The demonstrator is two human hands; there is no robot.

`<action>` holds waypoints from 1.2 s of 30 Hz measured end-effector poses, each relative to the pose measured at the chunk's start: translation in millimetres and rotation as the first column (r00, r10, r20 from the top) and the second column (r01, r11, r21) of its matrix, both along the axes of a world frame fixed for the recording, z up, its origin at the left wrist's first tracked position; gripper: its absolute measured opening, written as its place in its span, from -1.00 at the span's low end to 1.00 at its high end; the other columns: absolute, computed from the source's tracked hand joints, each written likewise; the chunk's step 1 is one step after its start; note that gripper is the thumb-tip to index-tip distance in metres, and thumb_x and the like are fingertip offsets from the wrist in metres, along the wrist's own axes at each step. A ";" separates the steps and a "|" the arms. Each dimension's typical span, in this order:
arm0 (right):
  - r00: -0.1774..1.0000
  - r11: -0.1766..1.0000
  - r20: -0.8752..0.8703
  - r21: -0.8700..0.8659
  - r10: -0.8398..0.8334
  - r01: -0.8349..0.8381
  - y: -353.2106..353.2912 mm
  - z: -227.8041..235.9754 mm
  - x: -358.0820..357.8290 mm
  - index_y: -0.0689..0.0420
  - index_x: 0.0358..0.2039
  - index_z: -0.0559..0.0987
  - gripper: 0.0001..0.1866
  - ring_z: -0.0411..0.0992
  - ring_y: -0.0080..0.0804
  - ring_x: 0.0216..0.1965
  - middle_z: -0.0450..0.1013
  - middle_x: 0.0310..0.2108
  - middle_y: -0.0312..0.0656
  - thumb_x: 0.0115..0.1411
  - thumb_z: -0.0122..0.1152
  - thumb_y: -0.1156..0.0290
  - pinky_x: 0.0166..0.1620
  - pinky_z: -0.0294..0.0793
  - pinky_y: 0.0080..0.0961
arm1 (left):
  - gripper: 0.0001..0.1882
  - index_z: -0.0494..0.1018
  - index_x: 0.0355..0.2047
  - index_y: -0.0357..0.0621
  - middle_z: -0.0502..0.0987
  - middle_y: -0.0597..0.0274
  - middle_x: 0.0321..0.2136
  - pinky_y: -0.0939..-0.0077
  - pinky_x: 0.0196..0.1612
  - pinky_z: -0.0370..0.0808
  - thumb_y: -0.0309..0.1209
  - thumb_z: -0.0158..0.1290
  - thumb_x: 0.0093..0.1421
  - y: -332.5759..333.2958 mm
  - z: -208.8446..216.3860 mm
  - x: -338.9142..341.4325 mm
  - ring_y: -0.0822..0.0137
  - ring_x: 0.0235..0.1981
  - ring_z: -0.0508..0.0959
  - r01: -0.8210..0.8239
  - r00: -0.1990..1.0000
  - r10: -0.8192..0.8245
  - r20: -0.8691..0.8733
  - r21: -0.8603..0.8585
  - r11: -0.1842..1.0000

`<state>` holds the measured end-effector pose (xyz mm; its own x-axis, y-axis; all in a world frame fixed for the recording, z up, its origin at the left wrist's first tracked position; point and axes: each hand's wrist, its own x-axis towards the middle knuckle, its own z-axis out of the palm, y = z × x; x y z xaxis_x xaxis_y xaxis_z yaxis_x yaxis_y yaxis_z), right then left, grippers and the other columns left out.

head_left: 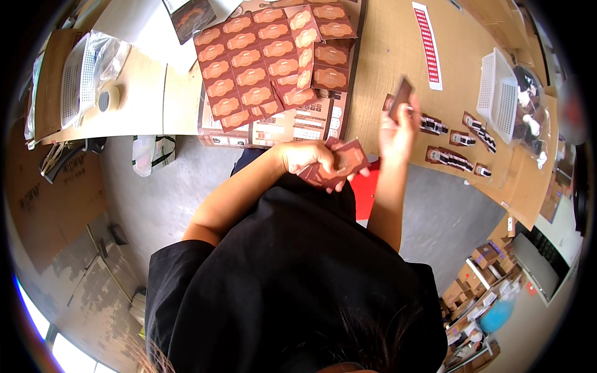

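Note:
My left hand (309, 156) is closed on a small stack of reddish-brown cards (352, 159) with orange ornamental labels, held fanned a little beyond the table's near edge. To its right, my right hand (398, 132) is raised over the table and pinches a dark brown card (402, 98), slightly smeared by motion. Ahead of my left hand lie several rows of matching brown cards (258, 68), some overlapping at a slant. They rest on a printed brown-and-cream sheet (264, 132). Beside my right hand are short rows of dark cards (449, 158) with black-and-white pieces on them.
A strip of red labels (428, 46) lies at the far right, near a white plastic basket (497, 93) and a clear bag (532, 115). At the left are a tape roll (109, 98) and another white basket (76, 81). Cartons (485, 255) are stacked at the lower right.

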<state>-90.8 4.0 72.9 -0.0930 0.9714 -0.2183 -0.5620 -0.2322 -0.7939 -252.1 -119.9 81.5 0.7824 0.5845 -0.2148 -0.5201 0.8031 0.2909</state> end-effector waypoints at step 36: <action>0.651 0.783 0.438 -0.399 0.620 -0.478 74.8 -64.0 -97.2 0.24 -0.21 0.44 -0.64 0.38 -0.56 -0.25 0.44 -0.31 -0.22 0.02 0.22 0.30 -0.17 0.37 -0.60 | -0.78 0.28 -0.30 -0.04 0.29 0.33 -0.53 0.58 -0.48 0.27 -0.52 -0.10 -0.02 -15.6 -49.3 -98.6 0.45 -0.58 0.28 -0.787 0.616 0.685 -0.388 -0.322 0.526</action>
<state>-188.0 78.8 8.9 -0.3959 0.6917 -0.6040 0.2137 -0.5703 -0.7931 -350.6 -135.5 32.2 0.0256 0.7350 -0.6775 -0.9576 0.2126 0.1944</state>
